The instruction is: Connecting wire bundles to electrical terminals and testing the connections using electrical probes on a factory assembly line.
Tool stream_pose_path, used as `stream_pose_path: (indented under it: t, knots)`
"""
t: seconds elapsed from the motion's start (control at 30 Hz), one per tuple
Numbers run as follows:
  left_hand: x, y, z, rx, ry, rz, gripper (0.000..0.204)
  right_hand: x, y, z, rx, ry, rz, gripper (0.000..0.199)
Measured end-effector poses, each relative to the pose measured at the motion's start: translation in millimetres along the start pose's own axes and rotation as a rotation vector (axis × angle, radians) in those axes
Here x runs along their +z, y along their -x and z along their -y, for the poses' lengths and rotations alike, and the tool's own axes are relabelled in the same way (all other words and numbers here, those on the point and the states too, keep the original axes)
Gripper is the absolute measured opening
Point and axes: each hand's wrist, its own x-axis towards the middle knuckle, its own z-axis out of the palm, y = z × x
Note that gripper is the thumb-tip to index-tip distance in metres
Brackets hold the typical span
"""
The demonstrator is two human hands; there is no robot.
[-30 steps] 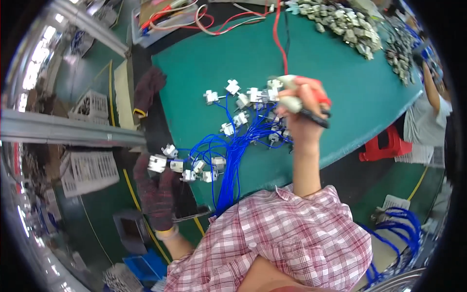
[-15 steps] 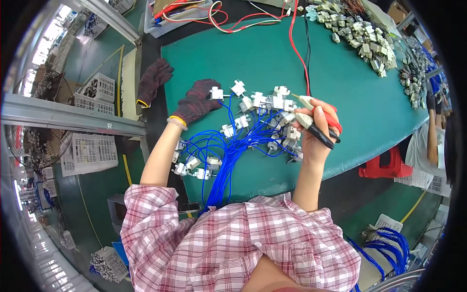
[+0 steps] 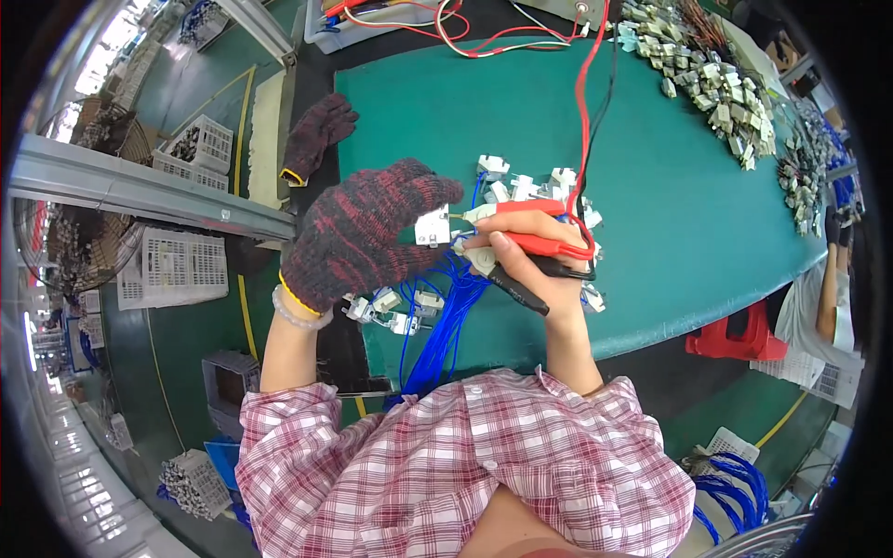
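Observation:
My left hand (image 3: 367, 232), in a dark red-and-black knit glove, pinches a white plastic connector (image 3: 433, 226) between thumb and fingers. My bare right hand (image 3: 553, 279) grips two test probes, a red probe (image 3: 530, 207) above and a black probe (image 3: 516, 286) below. Their tips point left at the connector's right side; whether both touch it I cannot tell. Beneath my hands lies a bundle of blue wires (image 3: 445, 330), with more white connectors (image 3: 526, 188) at the wire ends. Part of these is hidden behind my hands.
The green table mat (image 3: 670, 232) carries a heap of white connectors (image 3: 721, 93) at the back right. A spare glove (image 3: 319, 138) lies at the left edge. Behind it stands a tool bin (image 3: 372, 28). Red and black leads (image 3: 583, 112) run back from the probes. A red stool (image 3: 735, 335) stands to the right.
My left hand has lifted toward me and rightward, with a white connector in its fingers. My right hand has moved left, bringing the probes up to that connector. The view has shifted slightly.

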Motion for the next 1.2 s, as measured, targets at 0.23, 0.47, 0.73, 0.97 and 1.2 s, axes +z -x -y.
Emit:
stream_pose_path:
  t: [0.23, 0.47, 0.73, 0.97, 1.2]
  knots:
    - [17.8, 4.7, -18.8, -0.003, -0.130, -0.116, 0.055, -4.7, 9.7, 5.1, -0.079, -0.061, -0.048, 0.014]
    - [24.9, -3.4, -19.9, 0.032, -0.172, -0.103, 0.058, -7.5, 9.2, 8.7, -0.092, 0.050, -0.045, 0.014]
    - [29.7, 9.8, -0.3, 0.113, -0.278, -0.181, 0.060, -13.1, 2.5, 31.6, -0.074, 0.235, 0.066, 0.017]
    - [33.1, 18.1, -8.5, 0.136, -0.286, -0.183, 0.057, -9.1, -1.9, 31.5, -0.016, 0.190, 0.156, 0.017]
    - [36.0, 30.6, 4.2, 0.103, -0.221, -0.235, 0.056, 5.2, -3.9, 19.4, 0.027, 0.158, 0.143, 0.017]
